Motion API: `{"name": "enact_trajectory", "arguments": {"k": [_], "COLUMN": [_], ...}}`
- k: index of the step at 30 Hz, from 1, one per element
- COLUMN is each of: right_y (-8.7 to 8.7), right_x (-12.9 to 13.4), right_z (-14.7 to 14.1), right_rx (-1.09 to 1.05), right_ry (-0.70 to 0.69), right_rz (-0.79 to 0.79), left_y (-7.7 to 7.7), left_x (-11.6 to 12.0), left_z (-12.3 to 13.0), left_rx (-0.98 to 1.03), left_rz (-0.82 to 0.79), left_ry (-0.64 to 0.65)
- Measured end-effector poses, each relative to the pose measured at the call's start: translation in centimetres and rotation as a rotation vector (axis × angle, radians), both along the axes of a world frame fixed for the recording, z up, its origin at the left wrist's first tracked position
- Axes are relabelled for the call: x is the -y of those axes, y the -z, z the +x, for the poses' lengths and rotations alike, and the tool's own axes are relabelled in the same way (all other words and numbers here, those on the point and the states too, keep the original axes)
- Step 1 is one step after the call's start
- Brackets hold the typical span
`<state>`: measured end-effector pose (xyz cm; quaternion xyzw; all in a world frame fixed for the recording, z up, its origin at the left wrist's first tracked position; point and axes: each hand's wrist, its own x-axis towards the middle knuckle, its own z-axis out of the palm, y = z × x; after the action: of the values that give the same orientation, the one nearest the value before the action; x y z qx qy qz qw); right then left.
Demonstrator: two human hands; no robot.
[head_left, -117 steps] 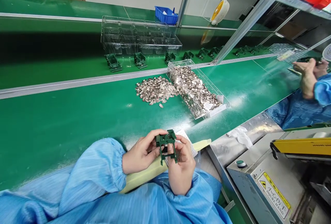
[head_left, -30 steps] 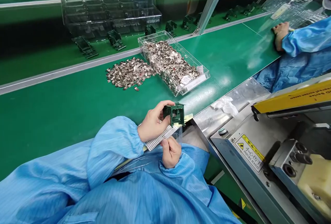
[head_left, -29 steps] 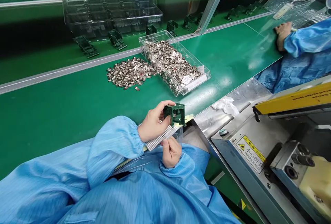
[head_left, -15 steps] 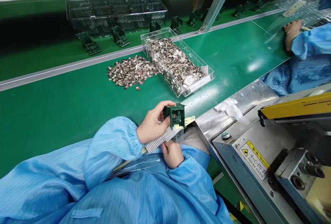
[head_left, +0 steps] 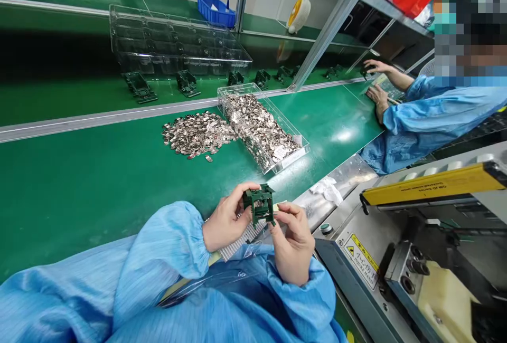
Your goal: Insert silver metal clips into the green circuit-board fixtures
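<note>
My left hand (head_left: 227,221) is closed round the left side of a dark green plastic frame (head_left: 263,205) with a square opening, held up above my lap. My right hand (head_left: 292,240) has its thumb and fingertips pinched at the frame's lower right corner. Whatever sits between those fingertips is too small to make out. Under the frame lies a sheet of small silvery pieces in rows (head_left: 241,243), partly covered by my left hand and resting over clear plastic on my lap.
Small metal parts lie in a heap (head_left: 198,134) and fill a clear tray (head_left: 288,159). Several green frames (head_left: 139,87) line the back ledge, by a clear blister tray (head_left: 178,42). A machine with a yellow bar (head_left: 431,184) stands at right. Beyond it, a co-worker's hands (head_left: 378,95) work.
My right hand has risen from the sheet of silvery pieces to the green frame's lower right corner. My left hand keeps hold of the frame. The view has tilted up and turned right.
</note>
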<state>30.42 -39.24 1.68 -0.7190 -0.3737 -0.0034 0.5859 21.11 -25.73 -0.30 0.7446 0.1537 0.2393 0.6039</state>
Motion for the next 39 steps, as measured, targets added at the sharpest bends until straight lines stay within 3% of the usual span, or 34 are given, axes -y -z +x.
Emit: {"name": "enact_trajectory", "arguments": {"k": [5,13,17,24,28,39], "right_y": [1.2,0.9,1.2,1.9,1.2,2.0], "right_x": [-1.9,-2.0,-2.2,-1.9,-0.9,-0.9], "right_z": [-0.6,-1.0,-0.9,-0.3,0.0,-0.8], "right_rx": [0.005,-0.002,-0.147,-0.620,-0.668,-0.775], "right_ry": [0.064,0.110,0.067,-0.069,-0.164,-0.067], "right_rz": [-0.016,-0.089,-0.012,0.233,0.219,0.267], "left_y": [-0.6,-0.5,-0.6,-0.4,-0.5,-0.3], "left_x": [0.2,0.4,0.5,0.7,1.0,2.2], "left_z": [0.0,-0.2,-0.2,-0.3,-0.4,-1.0], "left_rx": [0.026,0.025,0.049,0.054,0.051,-0.004], "left_rz": [-0.020,0.074,0.098,0.026,-0.003,0.075], "left_ry": [0.029,0.046,0.061,0.084,0.099,0.162]}}
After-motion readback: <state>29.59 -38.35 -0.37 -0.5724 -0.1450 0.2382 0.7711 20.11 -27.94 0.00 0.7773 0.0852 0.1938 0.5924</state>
